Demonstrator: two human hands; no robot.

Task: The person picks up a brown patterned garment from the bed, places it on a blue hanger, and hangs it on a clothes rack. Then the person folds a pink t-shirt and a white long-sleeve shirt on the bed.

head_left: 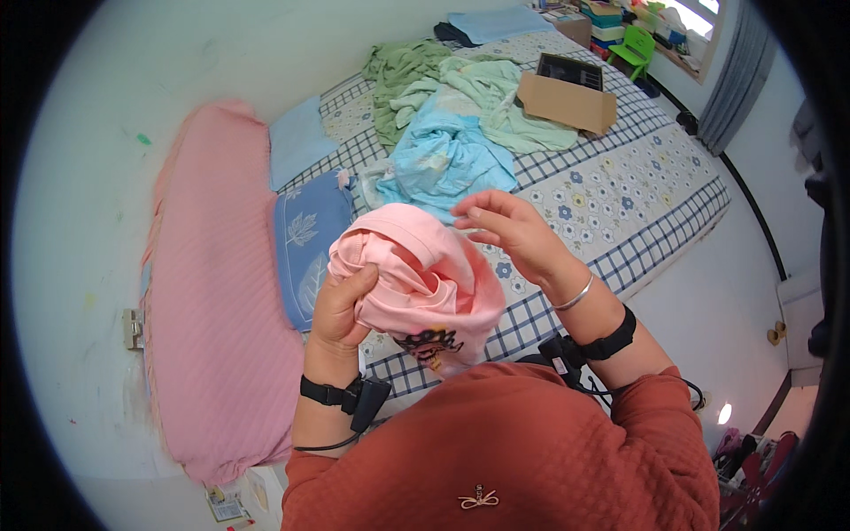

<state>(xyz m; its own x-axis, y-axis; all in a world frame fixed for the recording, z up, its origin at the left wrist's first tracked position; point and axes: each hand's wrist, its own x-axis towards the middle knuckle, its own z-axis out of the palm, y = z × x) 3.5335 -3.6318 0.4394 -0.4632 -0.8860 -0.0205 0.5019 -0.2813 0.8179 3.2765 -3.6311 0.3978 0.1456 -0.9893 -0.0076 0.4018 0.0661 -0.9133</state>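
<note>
A bunched pink garment (421, 274) with a dark printed figure hangs in front of me over the bed. My left hand (343, 305) grips its left side, thumb on top and fingers underneath, out of sight. Off the garment's upper right edge, my right hand (500, 226) is raised with its fingers apart and nothing in it. The garment's folds form a hollow facing up, and its print shows low on the right side. Each forearm wears a black strap, and a silver bangle (575, 292) circles my right wrist.
The bed (602, 195) has a checked and flowered cover. Crumpled blue and green cloths (452, 150), an open cardboard box (567, 99) and a blue pillow (310, 234) lie on it. A pink padded cover (226, 301) runs along the left wall. A green chair (634, 49) stands far right.
</note>
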